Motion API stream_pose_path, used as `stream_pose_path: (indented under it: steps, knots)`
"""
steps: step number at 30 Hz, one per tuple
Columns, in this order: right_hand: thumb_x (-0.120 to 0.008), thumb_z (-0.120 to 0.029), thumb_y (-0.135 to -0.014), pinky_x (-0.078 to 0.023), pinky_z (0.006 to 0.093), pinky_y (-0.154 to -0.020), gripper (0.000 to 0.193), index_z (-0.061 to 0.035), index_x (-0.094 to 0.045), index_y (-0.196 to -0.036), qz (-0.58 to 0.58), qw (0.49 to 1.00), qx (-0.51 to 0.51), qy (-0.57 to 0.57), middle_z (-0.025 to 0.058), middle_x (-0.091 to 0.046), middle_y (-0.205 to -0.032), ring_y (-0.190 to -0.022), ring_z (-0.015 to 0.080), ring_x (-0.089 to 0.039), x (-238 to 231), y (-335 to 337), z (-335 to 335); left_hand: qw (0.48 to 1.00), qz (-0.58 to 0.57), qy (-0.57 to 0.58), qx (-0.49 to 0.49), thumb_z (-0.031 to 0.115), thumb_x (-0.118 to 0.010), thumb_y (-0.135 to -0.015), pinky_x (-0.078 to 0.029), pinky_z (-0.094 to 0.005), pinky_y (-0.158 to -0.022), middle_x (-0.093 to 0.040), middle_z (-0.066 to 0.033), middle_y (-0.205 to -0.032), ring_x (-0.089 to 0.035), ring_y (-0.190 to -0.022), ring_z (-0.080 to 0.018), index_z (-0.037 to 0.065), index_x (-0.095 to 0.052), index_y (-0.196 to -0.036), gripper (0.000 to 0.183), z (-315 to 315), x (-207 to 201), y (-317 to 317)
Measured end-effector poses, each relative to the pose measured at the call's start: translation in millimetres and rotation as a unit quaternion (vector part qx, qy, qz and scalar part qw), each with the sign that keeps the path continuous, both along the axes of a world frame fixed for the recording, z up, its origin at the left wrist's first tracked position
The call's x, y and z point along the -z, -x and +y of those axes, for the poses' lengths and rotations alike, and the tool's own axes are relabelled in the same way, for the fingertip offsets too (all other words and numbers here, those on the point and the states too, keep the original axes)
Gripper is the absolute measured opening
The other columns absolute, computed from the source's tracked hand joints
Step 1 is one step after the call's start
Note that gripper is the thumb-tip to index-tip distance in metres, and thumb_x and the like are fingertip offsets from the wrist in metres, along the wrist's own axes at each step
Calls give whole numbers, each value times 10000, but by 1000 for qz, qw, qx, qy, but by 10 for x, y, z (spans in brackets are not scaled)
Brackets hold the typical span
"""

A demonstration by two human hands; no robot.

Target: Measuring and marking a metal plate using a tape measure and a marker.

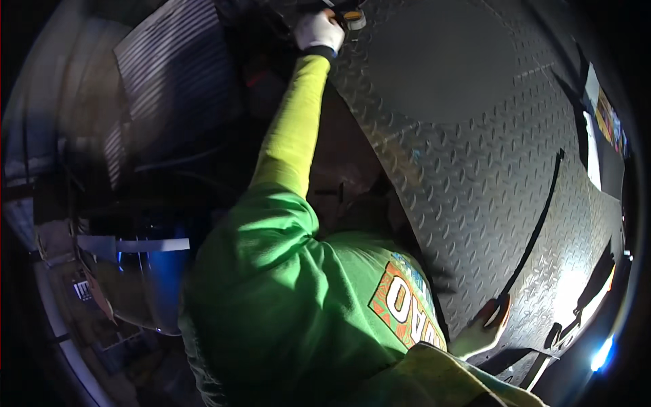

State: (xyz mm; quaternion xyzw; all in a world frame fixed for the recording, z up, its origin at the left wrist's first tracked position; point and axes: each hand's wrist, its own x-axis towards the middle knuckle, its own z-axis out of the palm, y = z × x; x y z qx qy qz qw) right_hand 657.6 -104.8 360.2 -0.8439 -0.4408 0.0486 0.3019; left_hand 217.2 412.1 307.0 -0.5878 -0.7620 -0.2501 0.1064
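Note:
My left arm, in a yellow sleeve, reaches to the top of the view. There my left hand (319, 32), in a white glove, is closed on a dark tool (330, 5), mostly cut off by the frame edge. A rounded piece with an amber face (354, 19) sits beside it, above the dark diamond-patterned metal plate (468, 183). At the lower right my right hand (483, 332) rests at the plate's near edge, its fingers curled. A thin black strip or line (536, 234) runs across the plate from these fingers; whether I hold it is unclear.
A bright light patch (571, 292) glares on the plate's right part, near a shining lamp (602, 354). Papers (593, 152) stand beyond the right edge. Corrugated sheet metal (169, 61) is at the upper left, a blue drum-like shape (165, 285) at the left.

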Motion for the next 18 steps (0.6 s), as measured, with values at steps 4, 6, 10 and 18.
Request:
stream_pose_path:
  steps: [4, 6, 10, 18]
  knots:
    - [-756, -47, -861, -504, 385, -1017, 463, -60, -695, -1319, -7, 998, -59, -38, 112, -717, -1241, -1139, 300, -655, -62, 514, 885, 989, 104, 92, 57, 222, -585, -907, -542, -460, -958, -613, -149, -1463, -645, -1188, -397, 346, -683, -1337, 458, 993, 8, 758]
    - [-742, -52, -881, -513, 379, -1010, 421, -69, -710, -1301, -20, 989, -144, -13, 112, -724, -1243, -1124, 292, -667, -156, 715, 1147, 971, 168, 128, 115, 195, -608, -908, -533, -450, -993, -549, -103, -1542, -619, -1237, -392, 370, -651, -1373, 498, 1359, 54, 931]
    - [-754, -35, -849, -517, 380, -987, 440, -75, -714, -1286, -30, 982, -186, -28, 113, -725, -1226, -1108, 293, -668, -148, 982, 1628, 945, 158, 176, 224, 262, -646, -913, -531, -478, -952, -684, -64, -1343, -669, -1133, -365, 272, -767, -1151, 268, 1675, 131, 1188]
    - [-768, -8, -816, -537, 343, -884, 481, -83, -716, -1288, 24, 973, -225, -42, 107, -731, -1185, -1030, 269, -679, -91, 1326, 2292, 973, -63, 129, 180, 278, -688, -877, -537, -445, -763, -778, -55, -934, -701, -857, -369, 210, -787, -1027, 193, 1029, -28, 1019]
